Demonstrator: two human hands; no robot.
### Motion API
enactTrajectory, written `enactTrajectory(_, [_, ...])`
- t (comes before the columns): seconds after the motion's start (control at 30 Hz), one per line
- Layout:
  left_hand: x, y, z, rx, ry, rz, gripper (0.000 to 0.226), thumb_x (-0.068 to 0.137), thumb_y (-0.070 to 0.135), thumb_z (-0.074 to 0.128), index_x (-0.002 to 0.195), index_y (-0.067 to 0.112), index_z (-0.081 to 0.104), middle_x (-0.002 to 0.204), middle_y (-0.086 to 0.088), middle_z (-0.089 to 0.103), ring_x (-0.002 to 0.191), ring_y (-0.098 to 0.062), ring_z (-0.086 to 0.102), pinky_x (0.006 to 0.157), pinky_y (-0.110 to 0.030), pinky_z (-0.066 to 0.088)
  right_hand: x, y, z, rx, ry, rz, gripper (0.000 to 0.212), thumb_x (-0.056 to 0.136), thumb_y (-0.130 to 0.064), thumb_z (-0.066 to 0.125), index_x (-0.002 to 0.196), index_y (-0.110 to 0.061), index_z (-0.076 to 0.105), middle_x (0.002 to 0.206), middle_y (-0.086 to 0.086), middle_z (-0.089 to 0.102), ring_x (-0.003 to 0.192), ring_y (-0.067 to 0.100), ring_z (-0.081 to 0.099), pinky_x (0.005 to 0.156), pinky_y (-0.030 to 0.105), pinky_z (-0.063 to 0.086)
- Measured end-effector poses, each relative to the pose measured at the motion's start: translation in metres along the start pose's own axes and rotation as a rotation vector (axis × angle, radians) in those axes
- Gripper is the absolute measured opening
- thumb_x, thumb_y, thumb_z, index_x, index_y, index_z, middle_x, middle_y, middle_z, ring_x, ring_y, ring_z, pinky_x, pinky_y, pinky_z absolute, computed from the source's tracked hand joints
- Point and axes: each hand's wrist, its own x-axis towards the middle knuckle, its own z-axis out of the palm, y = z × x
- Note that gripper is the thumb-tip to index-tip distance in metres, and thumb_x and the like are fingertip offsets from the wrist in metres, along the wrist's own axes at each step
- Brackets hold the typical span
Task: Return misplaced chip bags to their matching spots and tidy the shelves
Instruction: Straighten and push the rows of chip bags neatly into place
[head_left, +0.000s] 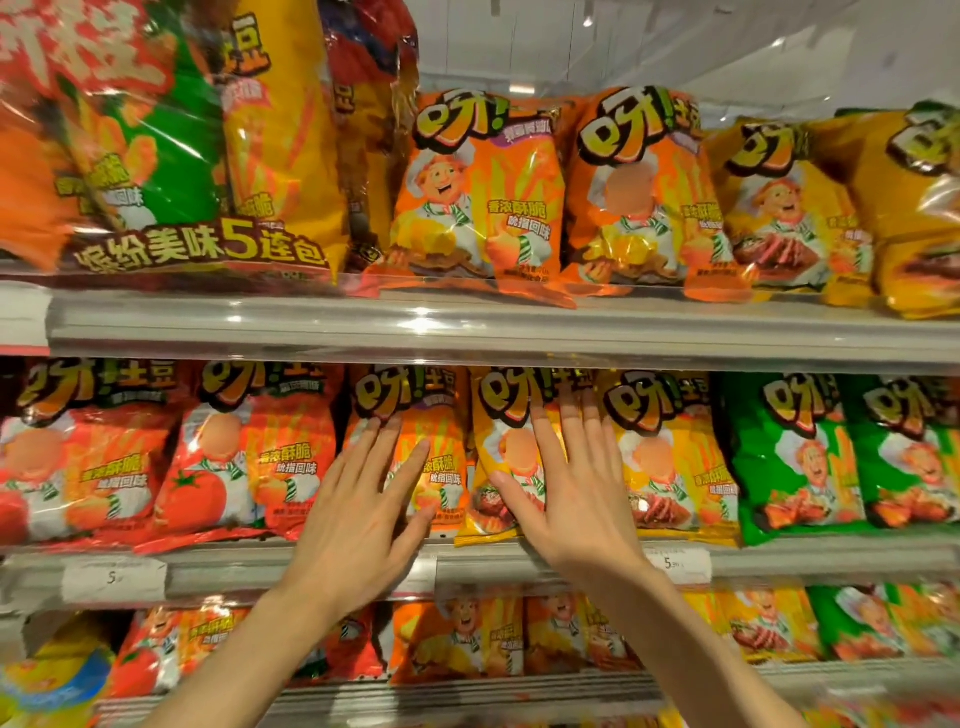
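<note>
I have both hands flat against bags on the middle shelf (498, 564). My left hand (358, 525) lies with straight, spread fingers (387, 441) on the front of the orange chip bag (436, 415), which stands upright at the shelf's front edge between a red tomato bag (249, 457) and the yellow chip bag (511, 410). My right hand (576, 499) rests on that yellow bag, fingers apart and straight, the tips reaching its printed logo near the top, the thumb low on its face. Neither hand is clamped on anything.
</note>
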Motion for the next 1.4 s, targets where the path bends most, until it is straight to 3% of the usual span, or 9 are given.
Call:
enactTrajectory(0.13, [-0.001, -0.002, -0.002, 0.001, -0.004, 0.011, 0.065, 0.101, 0.057, 0.036, 0.156, 0.024, 0.031, 0.165, -0.011, 0.022, 0.154, -0.029, 0.01, 0.122, -0.047, 0.023, 0.011, 0.003, 0.004, -0.029, 0.03, -0.008, 0.081, 0.096, -0.075, 0.022, 0.156, -0.021, 0.027, 0.162, 0.014, 0.026, 0.154, 0.031, 0.009, 0.125, 0.05, 0.008])
enactTrajectory(0.27, [-0.002, -0.002, -0.004, 0.01, -0.005, 0.014, 0.064, 0.101, 0.056, 0.036, 0.156, 0.023, 0.032, 0.165, -0.011, 0.022, 0.154, -0.03, 0.012, 0.122, -0.046, 0.021, 0.015, 0.005, 0.009, -0.033, 0.027, -0.009, 0.079, 0.097, -0.073, 0.024, 0.155, -0.02, 0.029, 0.162, 0.013, 0.026, 0.154, 0.03, 0.007, 0.124, 0.05, 0.011])
enactTrajectory(0.53, [-0.002, -0.006, -0.003, -0.012, 0.005, 0.019, 0.062, 0.098, 0.05, 0.046, 0.153, 0.022, 0.039, 0.163, -0.012, 0.026, 0.153, -0.029, 0.015, 0.119, -0.05, 0.029, 0.006, 0.016, 0.01, -0.103, 0.052, 0.007, 0.075, 0.097, -0.068, 0.029, 0.148, -0.014, 0.04, 0.151, 0.015, 0.041, 0.145, 0.034, 0.029, 0.121, 0.051, 0.022])
enactTrajectory(0.77, [-0.001, -0.004, -0.002, -0.02, -0.001, 0.009, 0.062, 0.097, 0.049, 0.048, 0.152, 0.021, 0.04, 0.163, -0.012, 0.026, 0.153, -0.03, 0.017, 0.119, -0.049, 0.027, 0.003, 0.012, 0.019, -0.037, 0.045, 0.036, 0.076, 0.098, -0.066, 0.027, 0.154, -0.015, 0.031, 0.159, 0.017, 0.029, 0.152, 0.034, 0.016, 0.124, 0.049, 0.015])
enactTrajectory(0.97, [0.001, 0.0, 0.0, -0.085, -0.023, -0.035, 0.065, 0.097, 0.055, 0.038, 0.154, 0.023, 0.037, 0.165, -0.011, 0.022, 0.155, -0.028, 0.009, 0.121, -0.05, 0.022, 0.003, 0.013, 0.021, -0.052, 0.028, 0.026, 0.078, 0.099, -0.069, 0.022, 0.157, -0.017, 0.023, 0.163, 0.015, 0.022, 0.154, 0.031, 0.008, 0.125, 0.048, 0.007])
enactTrajectory(1.07, [0.002, 0.004, -0.002, -0.152, -0.036, -0.074, 0.067, 0.097, 0.058, 0.035, 0.157, 0.028, 0.029, 0.168, -0.005, 0.009, 0.155, -0.021, -0.007, 0.124, -0.045, 0.009, 0.002, 0.014, 0.022, -0.067, 0.008, 0.032, 0.08, 0.099, -0.07, 0.019, 0.16, -0.019, 0.012, 0.167, 0.013, 0.01, 0.155, 0.028, -0.003, 0.125, 0.046, 0.0])
enactTrajectory(1.17, [0.003, 0.007, -0.005, -0.208, -0.043, -0.091, 0.068, 0.098, 0.058, 0.038, 0.159, 0.03, 0.021, 0.169, -0.001, -0.002, 0.152, -0.015, -0.019, 0.122, -0.037, -0.006, 0.003, 0.013, 0.021, -0.089, 0.002, 0.04, 0.08, 0.099, -0.07, 0.019, 0.161, -0.02, 0.009, 0.168, 0.011, 0.006, 0.155, 0.026, -0.007, 0.125, 0.05, 0.003])
enactTrajectory(1.27, [0.003, 0.008, -0.005, -0.262, -0.03, -0.09, 0.067, 0.097, 0.054, 0.043, 0.157, 0.029, 0.027, 0.168, -0.003, 0.004, 0.154, -0.017, -0.011, 0.123, -0.039, -0.003, 0.002, 0.01, 0.018, -0.123, -0.005, 0.05, 0.08, 0.099, -0.071, 0.018, 0.16, -0.02, 0.011, 0.168, 0.01, 0.01, 0.155, 0.026, -0.004, 0.125, 0.051, 0.0])
enactTrajectory(1.4, [0.001, 0.009, -0.003, -0.314, 0.012, -0.082, 0.063, 0.092, 0.05, 0.046, 0.149, 0.025, 0.045, 0.166, -0.008, 0.02, 0.154, -0.025, 0.009, 0.123, -0.051, 0.015, 0.002, 0.006, 0.014, -0.138, -0.016, 0.066, 0.079, 0.099, -0.07, 0.018, 0.16, -0.021, 0.012, 0.168, 0.01, 0.005, 0.155, 0.024, -0.009, 0.125, 0.051, -0.003])
